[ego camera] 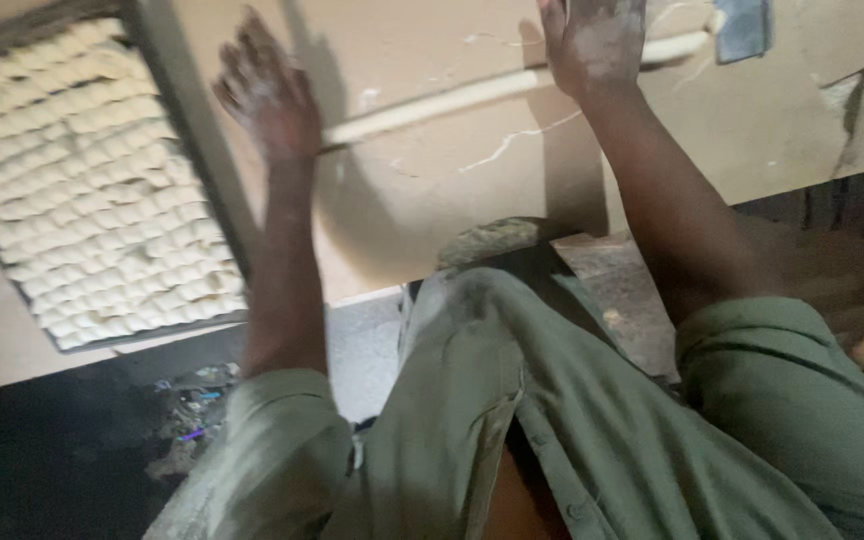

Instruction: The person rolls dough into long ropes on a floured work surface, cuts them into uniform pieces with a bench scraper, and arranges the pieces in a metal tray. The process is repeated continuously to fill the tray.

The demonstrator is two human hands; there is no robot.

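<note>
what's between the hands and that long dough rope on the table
Nothing visible. Both the left hand and the right hand rest flat on the dough rope, palms down on the table. The tray of shaped pieces sits off to the left.

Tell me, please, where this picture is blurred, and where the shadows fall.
Head view: the left hand shows motion blur at its fingers, and the right hand is a little soft; both lie flat on the long pale dough rope. Dark shadows fall on the tan wooden table beside each forearm. The metal tray of small dough pieces is brightly lit; the floor below is dim.
</note>
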